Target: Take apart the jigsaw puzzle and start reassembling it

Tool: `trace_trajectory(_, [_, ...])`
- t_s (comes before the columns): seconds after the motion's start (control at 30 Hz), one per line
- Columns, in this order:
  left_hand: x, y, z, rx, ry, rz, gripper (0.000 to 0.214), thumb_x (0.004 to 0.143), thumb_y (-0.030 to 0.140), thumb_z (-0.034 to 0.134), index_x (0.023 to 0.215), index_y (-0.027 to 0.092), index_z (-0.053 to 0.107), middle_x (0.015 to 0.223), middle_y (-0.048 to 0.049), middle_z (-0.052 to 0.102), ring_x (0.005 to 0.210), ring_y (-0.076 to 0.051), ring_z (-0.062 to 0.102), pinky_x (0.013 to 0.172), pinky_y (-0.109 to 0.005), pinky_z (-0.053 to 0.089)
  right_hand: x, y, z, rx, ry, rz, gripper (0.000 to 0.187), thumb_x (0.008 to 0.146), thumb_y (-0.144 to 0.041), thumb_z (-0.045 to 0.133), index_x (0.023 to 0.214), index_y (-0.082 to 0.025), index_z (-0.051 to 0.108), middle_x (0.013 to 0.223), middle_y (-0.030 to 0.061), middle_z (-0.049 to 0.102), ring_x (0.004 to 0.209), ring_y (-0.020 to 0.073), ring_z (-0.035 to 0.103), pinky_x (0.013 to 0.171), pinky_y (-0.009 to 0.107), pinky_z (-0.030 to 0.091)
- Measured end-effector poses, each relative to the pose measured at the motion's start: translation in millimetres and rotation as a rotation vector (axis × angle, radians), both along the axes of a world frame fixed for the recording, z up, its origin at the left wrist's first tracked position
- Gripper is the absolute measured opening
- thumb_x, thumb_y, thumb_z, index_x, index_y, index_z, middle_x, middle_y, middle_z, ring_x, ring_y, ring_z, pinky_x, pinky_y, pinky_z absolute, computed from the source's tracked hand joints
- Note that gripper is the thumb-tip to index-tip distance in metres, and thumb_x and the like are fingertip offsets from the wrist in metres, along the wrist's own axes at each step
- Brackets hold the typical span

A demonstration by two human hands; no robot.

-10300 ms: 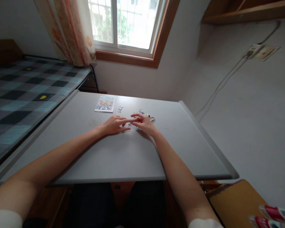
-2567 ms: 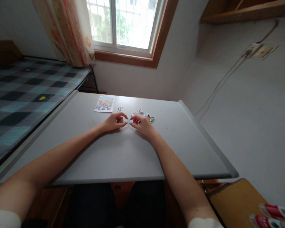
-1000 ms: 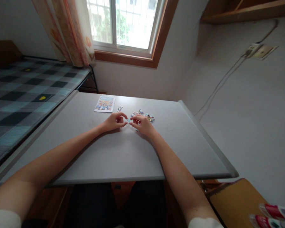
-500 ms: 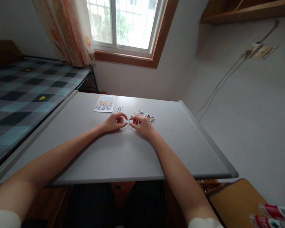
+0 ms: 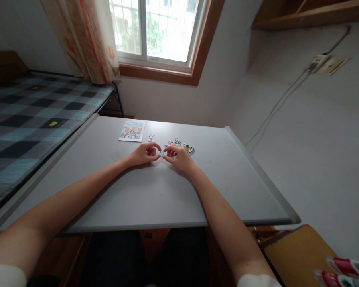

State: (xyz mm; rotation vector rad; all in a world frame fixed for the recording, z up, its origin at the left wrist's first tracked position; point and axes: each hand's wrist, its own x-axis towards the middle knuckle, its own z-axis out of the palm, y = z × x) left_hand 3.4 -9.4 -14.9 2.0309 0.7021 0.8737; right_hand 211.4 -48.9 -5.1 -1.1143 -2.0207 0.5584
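Between my two hands is a small light-blue jigsaw puzzle piece [image 5: 162, 153]; whether it is one piece or two joined I cannot tell. My left hand [image 5: 145, 154] pinches it from the left with thumb and forefinger. From the right, my right hand [image 5: 179, 156] grips it the same way. A pile of mixed-colour puzzle pieces [image 5: 188, 147] lies just beyond my right hand, which partly hides it. A few more loose pieces [image 5: 151, 137] rest behind my left hand. Left of those lies a colourful printed picture sheet [image 5: 132, 131], flat on the table.
The grey-white table [image 5: 131, 203] has raised side edges. A bed with a checked cover [image 5: 48, 103] stands along its left side, and a wall [image 5: 311, 131] is on the right. At lower right, red-labelled bottles [image 5: 347, 267] lie on a wooden seat [image 5: 296, 251].
Both hands hold nearly the same place and pinch. Only a very slight shift of the fingertips and the light-blue piece shows.
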Motion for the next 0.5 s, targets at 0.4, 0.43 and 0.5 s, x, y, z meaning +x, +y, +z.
trace_trajectory(0.4, [0.6, -0.6, 0.4, -0.001, -0.003, 0.002, 0.018, 0.075, 0.025, 0.065, 0.089, 0.014, 0.060, 0.052, 0.0059, 0.049, 0.047, -0.005, 0.042, 0.045, -0.016, 0.032, -0.6, -0.1, -0.4, -0.013, 0.001, 0.013, 0.017, 0.077, -0.026, 0.067, 0.091, -0.017, 0.067, 0.076, 0.0010, 0.061, 0.067, 0.0117, 0.056, 0.066, 0.026, 0.046])
trace_trajectory(0.43, [0.6, -0.7, 0.8, -0.002, -0.003, 0.000, 0.018, 0.075, 0.025, 0.065, 0.089, 0.014, 0.060, 0.052, 0.0059, 0.049, 0.046, -0.005, 0.042, 0.045, -0.016, 0.032, -0.6, -0.2, 0.0, -0.013, 0.002, 0.014, 0.017, 0.077, -0.026, 0.068, 0.091, -0.017, 0.067, 0.076, 0.0011, 0.062, 0.067, 0.0118, 0.056, 0.066, 0.026, 0.046])
trace_trajectory(0.5, [0.5, -0.9, 1.3, -0.008, -0.006, -0.002, 0.018, 0.075, 0.025, 0.065, 0.089, 0.014, 0.060, 0.052, 0.0059, 0.049, 0.046, -0.005, 0.042, 0.045, -0.016, 0.032, -0.5, -0.6, 0.4, -0.016, 0.004, 0.013, 0.016, 0.077, -0.026, 0.068, 0.091, -0.017, 0.067, 0.076, 0.0011, 0.062, 0.066, 0.0117, 0.056, 0.066, 0.026, 0.046])
